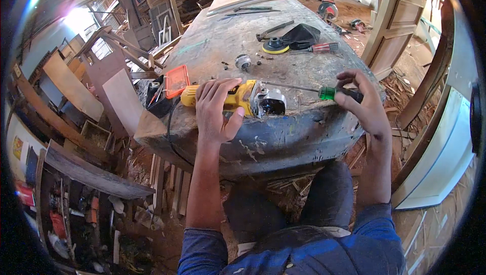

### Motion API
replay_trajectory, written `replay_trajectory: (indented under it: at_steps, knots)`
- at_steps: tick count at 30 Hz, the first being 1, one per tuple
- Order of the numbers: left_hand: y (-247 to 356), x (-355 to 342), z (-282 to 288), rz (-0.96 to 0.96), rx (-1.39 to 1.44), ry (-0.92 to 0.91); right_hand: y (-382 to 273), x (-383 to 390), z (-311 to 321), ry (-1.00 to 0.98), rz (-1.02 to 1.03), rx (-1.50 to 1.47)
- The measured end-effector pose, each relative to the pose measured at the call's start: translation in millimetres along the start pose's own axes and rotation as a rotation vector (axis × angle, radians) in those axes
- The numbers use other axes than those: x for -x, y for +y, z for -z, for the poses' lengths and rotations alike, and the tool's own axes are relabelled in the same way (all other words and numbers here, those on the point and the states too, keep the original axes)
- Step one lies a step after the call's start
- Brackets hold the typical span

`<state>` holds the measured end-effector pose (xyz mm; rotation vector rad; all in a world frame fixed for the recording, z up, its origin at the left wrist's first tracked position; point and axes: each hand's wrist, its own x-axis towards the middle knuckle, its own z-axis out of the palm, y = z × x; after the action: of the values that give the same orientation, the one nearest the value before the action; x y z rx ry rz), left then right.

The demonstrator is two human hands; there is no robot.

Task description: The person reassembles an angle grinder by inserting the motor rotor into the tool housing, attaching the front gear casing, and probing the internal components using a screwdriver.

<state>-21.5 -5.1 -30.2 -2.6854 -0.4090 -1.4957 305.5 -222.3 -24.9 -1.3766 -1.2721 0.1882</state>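
My left hand [215,107] is wrapped over the yellow body of a power tool [246,96], probably an angle grinder, lying at the near edge of the workbench. Its silver metal head [273,95] faces right, with a dark open cavity. In my right hand [367,103] is a screwdriver [326,92] with a green and black handle, held by the fingers at the handle. The long shaft points left, its tip by the top of the metal head; whether it touches a screw I cannot tell. Beyond the tool sits a loose silver metal part [243,62] among several small dark pieces.
On the worn workbench [212,42] lie a yellow-rimmed round pad [276,45], a black cloth-like piece [301,36], a hammer [273,30] and a red-handled screwdriver [324,47]. An orange lid [176,81] stands open at the left edge. A wooden door [397,22] leans at right.
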Motion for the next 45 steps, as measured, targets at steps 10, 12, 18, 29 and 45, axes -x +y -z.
replay_trajectory:
  at_steps: [10, 12, 18, 29, 45]
  knots:
    - [4, -4, -1, -0.011, -0.003, 0.003, 19, 11, 15, 0.022, -0.263, -0.044]
    - [2, -1, 0, -0.010, 0.010, -0.005, 17, 17, 5, 0.025, -0.233, -0.113]
    - [5, -1, -2, 0.026, -0.056, -0.008, 12, 22, 7, 0.106, 0.095, -0.002]
    - [3, 0, 0, 0.028, -0.025, 0.001, 6, 22, 1, 0.092, -0.149, -0.203]
    - [5, -3, -2, 0.024, -0.034, -0.006, 24, 12, 26, -0.117, -0.234, 0.072]
